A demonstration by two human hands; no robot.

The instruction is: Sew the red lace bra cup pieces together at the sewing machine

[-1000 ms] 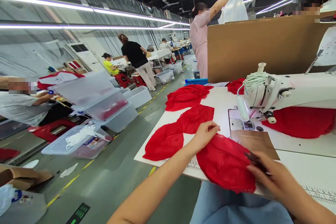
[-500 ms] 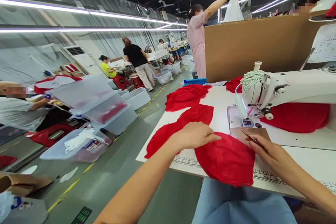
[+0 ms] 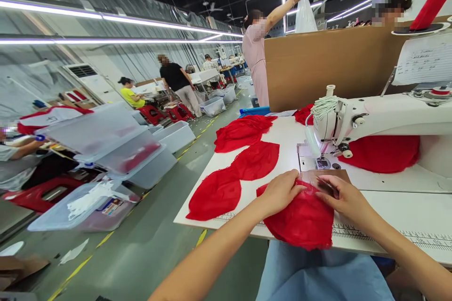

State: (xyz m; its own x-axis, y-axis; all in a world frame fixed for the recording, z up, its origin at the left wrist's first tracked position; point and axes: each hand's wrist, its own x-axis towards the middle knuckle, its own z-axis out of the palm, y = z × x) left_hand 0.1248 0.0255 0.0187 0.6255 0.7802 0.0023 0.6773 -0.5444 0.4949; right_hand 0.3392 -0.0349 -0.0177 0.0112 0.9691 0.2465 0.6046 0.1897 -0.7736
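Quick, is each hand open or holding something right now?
Left hand: closed, pinching the nearest red cloth.
Right hand: closed around a dark tool, fingertips at that cloth.

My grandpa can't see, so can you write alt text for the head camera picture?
A person's left hand and right hand handle a red cloth piece at a white table's near edge, the right also holding a partly hidden dark tool. A white sewing machine stands beyond, with more red pieces around. Other people are behind.
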